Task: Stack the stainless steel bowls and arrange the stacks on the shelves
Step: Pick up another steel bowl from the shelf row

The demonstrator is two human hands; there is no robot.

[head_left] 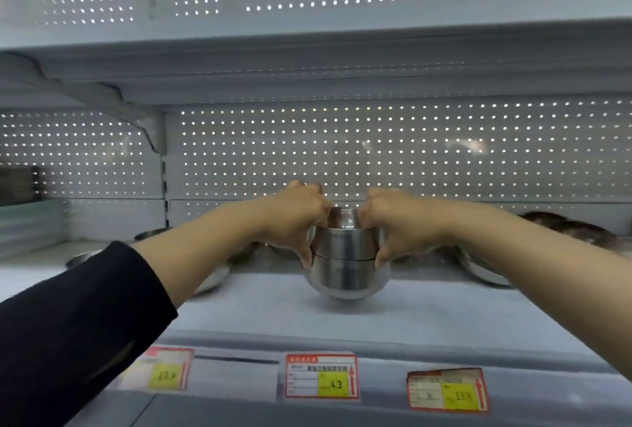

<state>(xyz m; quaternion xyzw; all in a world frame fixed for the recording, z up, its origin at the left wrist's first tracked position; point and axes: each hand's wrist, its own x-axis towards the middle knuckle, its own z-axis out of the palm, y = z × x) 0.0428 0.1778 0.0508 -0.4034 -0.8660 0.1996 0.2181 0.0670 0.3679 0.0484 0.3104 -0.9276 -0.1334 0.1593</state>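
**Both hands gripping a stack of steel bowls over the shelf**

Along the left edge of the shelf [260, 307], a pile of pale, translucent trays [30, 225] is sitting against the perforated back panel [376, 153]. Just right of it, several loose steel bowls [150, 233] are lying toward the back of the shelf, partly hidden behind the left forearm, which is wearing a dark sleeve [78, 331] pushed up past the wrist.

The left hand [297, 218] is closing around the left side of the bowl stack [345, 255]: its fingers are curling over the rim of the top bowl while the thumb is pressing down along the outer wall, near the seam between two bowls. The stack is sitting at the middle of the shelf, roughly halfway between front lip and back panel, and appears to be just above or barely touching the shelf; which one cannot be told. At least three nested bowls are showing.

The right hand [393, 221] is mirroring the left, fingers hooking over the top rim and thumb pointing down along the right wall.

Toward the right edge of the shelf, more bowls [485, 269] are lying tilted, with a darker pile [564, 225] behind them.

Along the front lip, three price tags [321, 377] are hanging.
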